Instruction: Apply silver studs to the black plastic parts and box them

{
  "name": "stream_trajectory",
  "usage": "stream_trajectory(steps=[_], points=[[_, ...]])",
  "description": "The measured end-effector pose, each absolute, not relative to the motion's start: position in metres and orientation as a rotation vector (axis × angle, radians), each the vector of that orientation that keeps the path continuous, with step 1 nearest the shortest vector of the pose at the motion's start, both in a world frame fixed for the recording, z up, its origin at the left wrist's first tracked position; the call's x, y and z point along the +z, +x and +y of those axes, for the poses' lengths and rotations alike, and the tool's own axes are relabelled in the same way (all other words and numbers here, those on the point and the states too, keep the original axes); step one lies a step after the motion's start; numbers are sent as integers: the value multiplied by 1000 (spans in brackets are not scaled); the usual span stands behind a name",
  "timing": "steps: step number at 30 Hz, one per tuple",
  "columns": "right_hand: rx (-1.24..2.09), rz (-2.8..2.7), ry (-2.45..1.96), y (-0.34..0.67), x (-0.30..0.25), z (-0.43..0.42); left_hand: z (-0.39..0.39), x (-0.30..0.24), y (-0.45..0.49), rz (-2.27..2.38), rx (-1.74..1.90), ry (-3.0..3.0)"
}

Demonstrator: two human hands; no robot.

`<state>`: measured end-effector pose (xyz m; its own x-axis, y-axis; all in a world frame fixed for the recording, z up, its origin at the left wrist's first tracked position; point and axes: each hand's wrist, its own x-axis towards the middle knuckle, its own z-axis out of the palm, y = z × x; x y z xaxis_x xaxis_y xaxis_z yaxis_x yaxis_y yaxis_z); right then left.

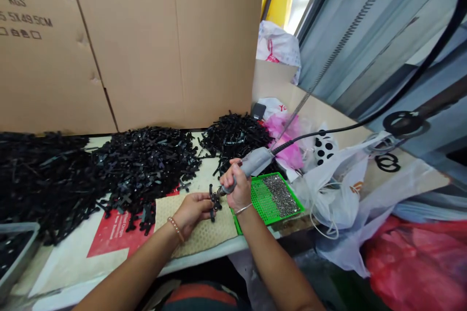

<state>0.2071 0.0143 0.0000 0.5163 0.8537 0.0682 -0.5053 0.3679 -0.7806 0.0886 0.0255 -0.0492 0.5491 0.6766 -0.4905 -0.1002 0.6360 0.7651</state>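
Observation:
My left hand pinches a small black cross-shaped part and holds it down on a beige mat. In my right hand is a grey powered screwdriver, gripped like a pen, its tip touching the black part. A black cable runs from the tool up to the right. Just right of my right hand lies a green tray with a heap of small silver screws.
Large piles of black parts cover the table's left and back. A cardboard sheet stands behind them. White plastic bags and a red bag lie at the right. A grey bin sits at the near left.

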Motion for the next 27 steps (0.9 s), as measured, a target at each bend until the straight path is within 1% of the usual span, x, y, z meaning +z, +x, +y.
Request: stream_trajectory(steps=[27], points=[[920,-614,-820,207,-10,12,22,-43,88,875,525,742]])
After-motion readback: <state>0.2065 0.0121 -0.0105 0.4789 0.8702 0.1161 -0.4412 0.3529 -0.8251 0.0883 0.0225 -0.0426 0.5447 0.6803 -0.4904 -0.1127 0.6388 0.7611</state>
